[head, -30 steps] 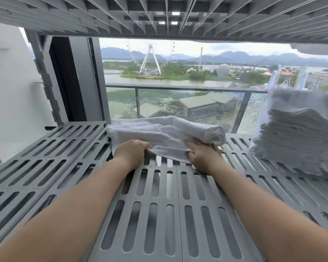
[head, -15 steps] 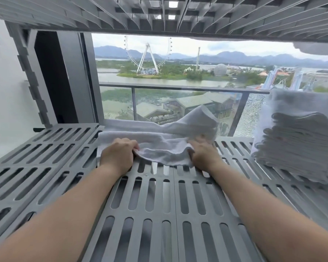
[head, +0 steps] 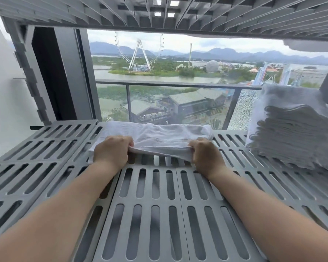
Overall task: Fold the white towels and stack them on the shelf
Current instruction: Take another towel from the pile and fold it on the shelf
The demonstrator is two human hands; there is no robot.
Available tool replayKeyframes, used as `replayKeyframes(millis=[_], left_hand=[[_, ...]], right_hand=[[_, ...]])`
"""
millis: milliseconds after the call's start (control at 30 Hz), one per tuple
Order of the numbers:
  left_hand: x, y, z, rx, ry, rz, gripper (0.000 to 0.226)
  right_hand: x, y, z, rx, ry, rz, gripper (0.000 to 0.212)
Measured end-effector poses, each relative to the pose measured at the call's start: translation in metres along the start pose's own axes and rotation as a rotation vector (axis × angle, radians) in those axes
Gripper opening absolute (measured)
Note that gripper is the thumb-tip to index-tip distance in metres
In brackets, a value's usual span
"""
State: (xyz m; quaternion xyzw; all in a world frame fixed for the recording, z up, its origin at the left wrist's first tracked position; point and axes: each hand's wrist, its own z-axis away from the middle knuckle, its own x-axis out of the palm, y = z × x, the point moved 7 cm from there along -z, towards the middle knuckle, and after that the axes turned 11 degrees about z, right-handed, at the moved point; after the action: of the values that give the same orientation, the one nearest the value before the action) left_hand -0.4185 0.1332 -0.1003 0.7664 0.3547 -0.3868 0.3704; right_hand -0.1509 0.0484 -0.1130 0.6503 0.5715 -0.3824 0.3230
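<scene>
A white towel [head: 155, 138] lies spread across the far middle of the grey slotted shelf [head: 151, 205]. My left hand [head: 112, 151] grips the towel's near edge at its left end. My right hand [head: 206, 156] grips the same edge at its right end, fingers curled round the cloth. The near edge is lifted slightly off the shelf and stretched between both hands. A tall stack of folded white towels [head: 293, 137] stands at the right of the shelf, apart from both hands.
Another slotted shelf [head: 159, 12] hangs close overhead, with white cloth [head: 311, 45] showing under its right end. A glass railing [head: 178, 86] and window lie behind the shelf. A dark frame post [head: 51, 76] stands at the left.
The raised right flap of the towel has come down flat. Both hands have moved apart to the ends of the near edge and pulled it taut.
</scene>
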Motion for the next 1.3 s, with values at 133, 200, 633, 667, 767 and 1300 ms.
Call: replayKeyframes(millis=[133,200,633,667,767,1300], left_hand=[[-0.019,-0.013,0.009,-0.082,-0.030,-0.039,0.041],[-0.027,-0.018,0.016,-0.138,-0.077,-0.095,0.038],[0.027,0.120,0.031,0.305,-0.332,0.173,0.036],[0.033,0.118,0.032,0.298,-0.312,0.189,0.028],[0.045,0.111,0.032,0.299,-0.276,0.199,0.030],[0.043,0.116,0.042,0.389,-0.230,0.358,0.015]], right_hand=[[-0.021,-0.016,0.013,-0.050,0.110,-0.017,0.020],[-0.031,-0.024,0.019,-0.067,0.199,-0.058,0.017],[-0.027,-0.006,0.051,0.222,0.105,-0.319,0.036],[-0.026,0.003,0.055,0.284,0.105,-0.277,0.034],[-0.024,0.020,0.060,0.426,0.008,-0.222,0.026],[0.020,0.058,0.004,0.626,-0.067,-0.406,0.042]])
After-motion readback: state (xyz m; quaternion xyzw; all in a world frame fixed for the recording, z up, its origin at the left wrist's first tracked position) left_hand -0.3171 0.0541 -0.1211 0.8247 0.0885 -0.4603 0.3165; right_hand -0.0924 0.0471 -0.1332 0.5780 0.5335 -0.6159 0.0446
